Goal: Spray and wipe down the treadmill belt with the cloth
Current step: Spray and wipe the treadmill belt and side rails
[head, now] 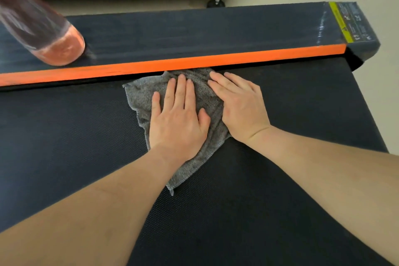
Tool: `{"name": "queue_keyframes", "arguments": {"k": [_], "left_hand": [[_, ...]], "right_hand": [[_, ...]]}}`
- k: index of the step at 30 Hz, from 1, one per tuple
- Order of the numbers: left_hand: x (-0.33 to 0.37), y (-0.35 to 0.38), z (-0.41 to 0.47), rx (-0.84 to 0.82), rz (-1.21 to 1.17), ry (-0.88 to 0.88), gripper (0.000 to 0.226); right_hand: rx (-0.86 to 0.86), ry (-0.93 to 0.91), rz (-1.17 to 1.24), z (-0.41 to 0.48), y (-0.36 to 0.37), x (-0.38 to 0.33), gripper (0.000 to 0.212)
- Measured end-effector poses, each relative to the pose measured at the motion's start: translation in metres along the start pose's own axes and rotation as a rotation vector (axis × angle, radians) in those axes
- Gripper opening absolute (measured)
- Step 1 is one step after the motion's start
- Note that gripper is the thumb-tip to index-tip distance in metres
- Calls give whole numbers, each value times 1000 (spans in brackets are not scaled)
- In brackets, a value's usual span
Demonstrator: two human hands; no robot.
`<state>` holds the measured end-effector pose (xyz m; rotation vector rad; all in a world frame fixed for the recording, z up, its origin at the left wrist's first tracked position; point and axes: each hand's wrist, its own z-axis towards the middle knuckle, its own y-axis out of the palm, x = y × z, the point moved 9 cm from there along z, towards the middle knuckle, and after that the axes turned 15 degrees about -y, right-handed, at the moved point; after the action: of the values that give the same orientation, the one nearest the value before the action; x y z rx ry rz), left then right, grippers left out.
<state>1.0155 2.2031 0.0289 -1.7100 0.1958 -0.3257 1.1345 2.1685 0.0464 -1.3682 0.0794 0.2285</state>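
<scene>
head view: left hand (177, 121) and right hand (240, 108) flat, fingers straight, side by side, pressing grey cloth (140, 97) onto treadmill belt (64, 140) beside orange rail (194, 61).

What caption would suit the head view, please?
Left hand and right hand press a grey terry cloth onto the black textured treadmill belt.

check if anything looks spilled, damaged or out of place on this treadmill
No spill or damage shows. The cloth is bunched, not flat, under the left hand and the right hand on the belt. The blurred bottle seems to stand on the side rail.
</scene>
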Motion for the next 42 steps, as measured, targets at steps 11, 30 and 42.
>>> {"name": "queue_keyframes", "arguments": {"k": [11, 30, 42], "left_hand": [[55, 2, 5, -46, 37, -85, 68], [320, 34, -6, -36, -11, 276, 65], [311, 49, -116, -47, -6, 500, 58]], "right_hand": [[-148, -210, -174, -1, -21, 16, 42], [-310, 217, -367, -129, -81, 241, 54], [-551, 616, -110, -235, -83, 196, 52]]}}
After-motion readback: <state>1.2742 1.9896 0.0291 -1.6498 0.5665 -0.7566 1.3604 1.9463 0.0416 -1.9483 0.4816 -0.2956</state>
